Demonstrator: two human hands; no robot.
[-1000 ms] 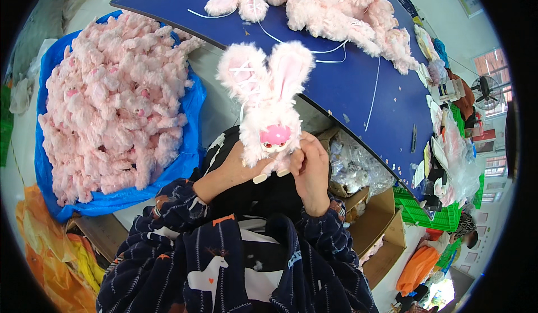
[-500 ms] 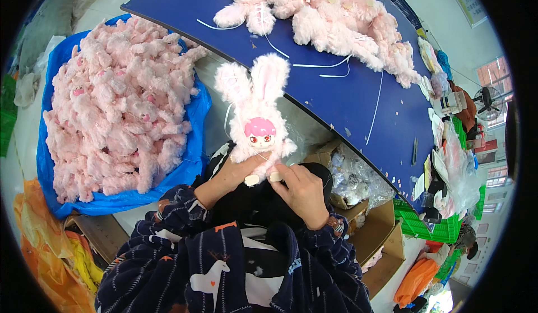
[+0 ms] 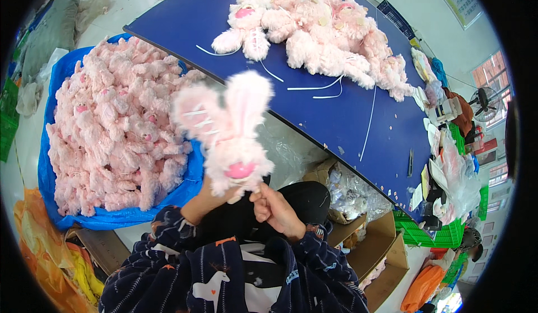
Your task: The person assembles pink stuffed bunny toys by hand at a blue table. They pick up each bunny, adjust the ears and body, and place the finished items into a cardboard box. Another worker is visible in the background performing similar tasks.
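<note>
A fluffy pink plush rabbit [image 3: 238, 145] is held up over my lap, tilted so its ears point away from me. White lacing crosses its left ear, and its glossy pink forehead shows while the rest of its face is tipped out of sight. My left hand [image 3: 208, 196] grips it low down from behind, the fingertips hidden by the fur. Beside the toy's lower right side, my right hand [image 3: 277, 212] is closed, thumb and fingers pinched at its edge. The exact part in that pinch is hard to make out.
A heap of pink plush rabbits [image 3: 120, 128] fills a blue sheet-lined container [image 3: 126, 219] on the left. More rabbits [image 3: 330, 30] lie with white ribbons on the blue table [image 3: 353, 122]. Cardboard boxes [image 3: 372, 245] stand at right, by a green crate [image 3: 417, 231].
The rabbit has moved left and tipped, so its eyes no longer show. My right hand has shifted left and down, from the toy's foot to its lower right edge.
</note>
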